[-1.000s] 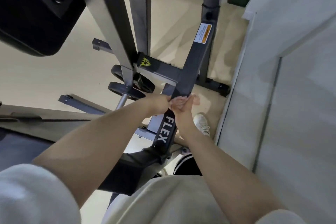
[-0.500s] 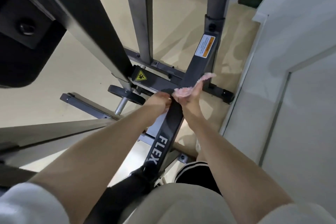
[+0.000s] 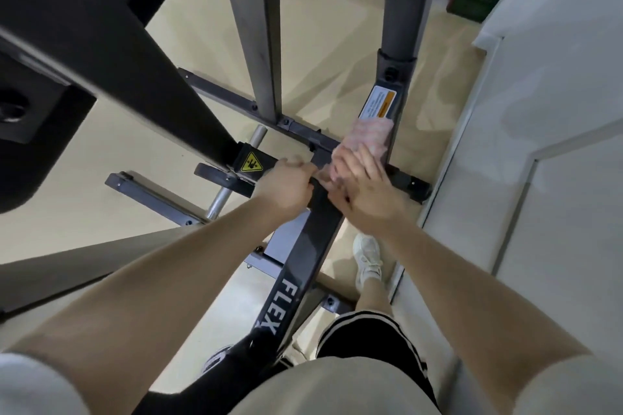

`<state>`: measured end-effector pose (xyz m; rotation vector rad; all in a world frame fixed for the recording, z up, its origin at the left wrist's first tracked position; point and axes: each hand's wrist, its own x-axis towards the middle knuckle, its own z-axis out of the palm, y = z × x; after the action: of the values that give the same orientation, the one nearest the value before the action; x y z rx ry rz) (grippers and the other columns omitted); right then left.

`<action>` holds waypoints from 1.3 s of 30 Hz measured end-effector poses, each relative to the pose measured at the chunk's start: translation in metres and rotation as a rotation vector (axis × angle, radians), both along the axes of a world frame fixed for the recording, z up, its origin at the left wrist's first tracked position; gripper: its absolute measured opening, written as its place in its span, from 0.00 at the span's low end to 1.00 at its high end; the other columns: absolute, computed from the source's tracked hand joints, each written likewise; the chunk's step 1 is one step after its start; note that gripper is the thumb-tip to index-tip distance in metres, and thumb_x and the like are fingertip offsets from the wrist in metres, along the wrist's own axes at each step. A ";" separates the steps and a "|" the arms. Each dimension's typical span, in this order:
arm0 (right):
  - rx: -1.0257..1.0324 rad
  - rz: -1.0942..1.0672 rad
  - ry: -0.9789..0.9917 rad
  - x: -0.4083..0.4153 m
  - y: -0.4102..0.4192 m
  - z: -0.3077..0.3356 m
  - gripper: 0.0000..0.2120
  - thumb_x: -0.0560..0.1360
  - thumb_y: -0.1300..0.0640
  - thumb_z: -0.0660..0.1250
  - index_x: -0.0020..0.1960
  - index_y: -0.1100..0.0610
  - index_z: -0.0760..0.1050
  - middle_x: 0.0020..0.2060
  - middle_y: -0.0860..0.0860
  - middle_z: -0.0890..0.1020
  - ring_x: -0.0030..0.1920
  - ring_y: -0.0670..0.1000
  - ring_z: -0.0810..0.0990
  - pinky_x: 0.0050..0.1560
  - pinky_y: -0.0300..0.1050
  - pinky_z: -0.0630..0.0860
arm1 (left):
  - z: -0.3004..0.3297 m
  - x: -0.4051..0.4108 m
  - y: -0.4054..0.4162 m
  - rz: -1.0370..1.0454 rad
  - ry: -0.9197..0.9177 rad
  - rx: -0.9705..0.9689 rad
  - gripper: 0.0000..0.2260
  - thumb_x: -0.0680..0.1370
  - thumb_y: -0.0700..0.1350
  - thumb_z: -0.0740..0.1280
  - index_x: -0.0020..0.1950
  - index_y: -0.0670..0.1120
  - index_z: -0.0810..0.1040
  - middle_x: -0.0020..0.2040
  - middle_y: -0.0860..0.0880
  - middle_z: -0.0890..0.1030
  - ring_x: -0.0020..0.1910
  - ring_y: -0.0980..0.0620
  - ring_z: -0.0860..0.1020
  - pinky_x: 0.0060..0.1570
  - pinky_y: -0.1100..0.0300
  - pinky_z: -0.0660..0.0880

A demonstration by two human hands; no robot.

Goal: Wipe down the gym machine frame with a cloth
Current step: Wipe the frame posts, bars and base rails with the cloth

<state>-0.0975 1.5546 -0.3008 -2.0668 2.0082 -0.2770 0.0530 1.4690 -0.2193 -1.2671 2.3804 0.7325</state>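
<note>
Left hand (image 3: 286, 185) grips bar (image 3: 313, 229) | our right fingers (image 3: 350, 162) flat on cloth (image 3: 369, 136) | risk: cloth snags the label (image 3: 379, 104).

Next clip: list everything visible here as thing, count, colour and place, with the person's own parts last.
frame beam: one, dark grey, white FLEX lettering, centre, sloping away
cloth: one, pink, on the beam below the orange label
orange label: one, orange and white, on the beam
yellow warning sticker: one, left of the hands
weight plate: one visible, dark, on a peg at left
floor: beige
wall: white, right
shoe: one, white, beside the beam
left hand: grips the beam
right hand: presses the cloth
</note>
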 end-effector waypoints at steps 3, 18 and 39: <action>0.006 0.115 0.015 -0.019 -0.004 0.002 0.28 0.82 0.41 0.45 0.69 0.56 0.72 0.71 0.53 0.70 0.74 0.57 0.62 0.74 0.56 0.55 | -0.003 -0.018 -0.010 -0.148 -0.089 -0.032 0.16 0.80 0.46 0.59 0.66 0.45 0.70 0.66 0.45 0.69 0.66 0.43 0.64 0.64 0.52 0.62; 0.014 0.110 0.090 -0.093 -0.101 0.006 0.21 0.74 0.47 0.53 0.52 0.56 0.81 0.61 0.56 0.79 0.69 0.59 0.70 0.70 0.49 0.52 | -0.027 -0.049 -0.031 0.292 0.024 0.410 0.24 0.75 0.49 0.70 0.69 0.50 0.69 0.60 0.46 0.76 0.57 0.46 0.75 0.55 0.56 0.72; 0.162 -0.622 -1.093 -0.008 -0.033 -0.018 0.33 0.78 0.64 0.63 0.76 0.52 0.48 0.53 0.44 0.71 0.43 0.29 0.77 0.43 0.27 0.75 | -0.030 -0.028 -0.018 0.220 0.160 0.349 0.12 0.78 0.42 0.65 0.61 0.44 0.75 0.56 0.45 0.80 0.56 0.47 0.76 0.57 0.56 0.72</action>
<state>-0.1054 1.5216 -0.3193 -0.7643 1.7221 -1.0307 0.0249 1.4510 -0.2492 -1.3698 2.1215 1.2958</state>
